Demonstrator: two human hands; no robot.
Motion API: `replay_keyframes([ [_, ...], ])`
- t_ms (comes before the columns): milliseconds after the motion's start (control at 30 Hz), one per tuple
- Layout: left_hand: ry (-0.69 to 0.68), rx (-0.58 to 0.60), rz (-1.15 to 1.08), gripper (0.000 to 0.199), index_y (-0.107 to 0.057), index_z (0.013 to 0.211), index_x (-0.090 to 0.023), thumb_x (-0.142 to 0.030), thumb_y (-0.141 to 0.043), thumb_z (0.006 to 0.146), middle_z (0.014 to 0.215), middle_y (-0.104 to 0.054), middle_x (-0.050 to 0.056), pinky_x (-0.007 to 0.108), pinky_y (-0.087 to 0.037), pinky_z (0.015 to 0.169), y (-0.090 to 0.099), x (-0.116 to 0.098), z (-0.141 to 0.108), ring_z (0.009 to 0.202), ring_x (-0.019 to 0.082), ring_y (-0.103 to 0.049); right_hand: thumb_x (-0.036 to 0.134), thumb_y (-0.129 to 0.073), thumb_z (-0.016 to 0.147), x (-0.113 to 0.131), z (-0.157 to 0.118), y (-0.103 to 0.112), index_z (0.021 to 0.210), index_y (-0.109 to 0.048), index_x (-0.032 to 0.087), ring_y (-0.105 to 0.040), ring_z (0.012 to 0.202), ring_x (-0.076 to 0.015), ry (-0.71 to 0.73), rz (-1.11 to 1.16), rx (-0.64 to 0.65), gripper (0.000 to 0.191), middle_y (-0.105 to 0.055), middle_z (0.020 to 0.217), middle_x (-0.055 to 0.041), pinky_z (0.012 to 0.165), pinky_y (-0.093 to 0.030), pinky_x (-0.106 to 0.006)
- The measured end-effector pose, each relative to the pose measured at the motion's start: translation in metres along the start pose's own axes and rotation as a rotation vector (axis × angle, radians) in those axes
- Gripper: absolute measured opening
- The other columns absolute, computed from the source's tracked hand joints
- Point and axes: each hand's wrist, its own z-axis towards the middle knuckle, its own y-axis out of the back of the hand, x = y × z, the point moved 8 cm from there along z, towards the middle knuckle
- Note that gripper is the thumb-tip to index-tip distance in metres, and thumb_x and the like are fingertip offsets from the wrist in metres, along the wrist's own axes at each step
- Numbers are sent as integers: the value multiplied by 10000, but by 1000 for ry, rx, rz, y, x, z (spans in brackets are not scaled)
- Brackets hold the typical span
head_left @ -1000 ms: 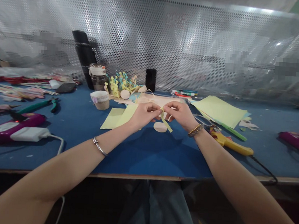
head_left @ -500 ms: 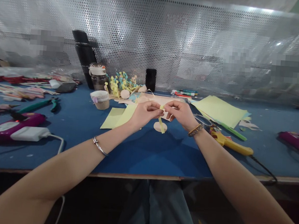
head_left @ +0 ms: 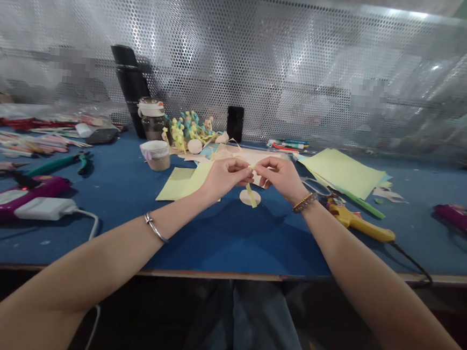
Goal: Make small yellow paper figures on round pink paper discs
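Note:
Between my two hands is a narrow yellow paper strip (head_left: 251, 194), its lower end hanging down in front of a pale round disc (head_left: 245, 198). My left hand (head_left: 231, 174) pinches the upper part of the strip between thumb and fingertips. From the other side, my right hand (head_left: 279, 174) has its thumb and index finger closed on the strip's top end. The fingertips of both hands nearly meet, and they hide the top of the strip. Yellow paper sheets (head_left: 175, 184) lie on the blue table just left of my left hand.
A yellow glue gun (head_left: 361, 225), a green cutter (head_left: 362, 204) and more yellow sheets (head_left: 343, 170) lie to the right. Leftward are a paper cup (head_left: 156, 156), teal pliers (head_left: 54, 165) and a purple power strip (head_left: 21, 196). A phone (head_left: 235, 123) stands against the perforated metal screen (head_left: 243, 52).
The top of the strip shows less between my fingertips now, as the fingers have shifted slightly. Both hands stay in nearly the same place.

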Motion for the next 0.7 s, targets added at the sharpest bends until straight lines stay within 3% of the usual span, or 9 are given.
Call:
replay_keyframes([
  [467, 9, -6, 36, 176, -625, 815, -151, -313, -671, 765, 824, -718, 73, 298, -570, 752, 1, 1, 2, 752, 154, -701, 404, -663, 762, 0, 1, -1, 741, -617, 164, -579, 510, -99, -4, 1, 13, 246, -607, 604, -4, 453, -482, -224],
  [700, 10, -9, -15, 157, -620, 811, -143, -239, -702, 717, 770, -708, 55, 317, -568, 788, 2, 2, 3, 777, 165, -704, 393, -660, 757, -5, 1, 1, 736, -609, 163, -574, 498, -93, -56, 39, -14, 236, -600, 595, -1, 449, -478, -216],
])
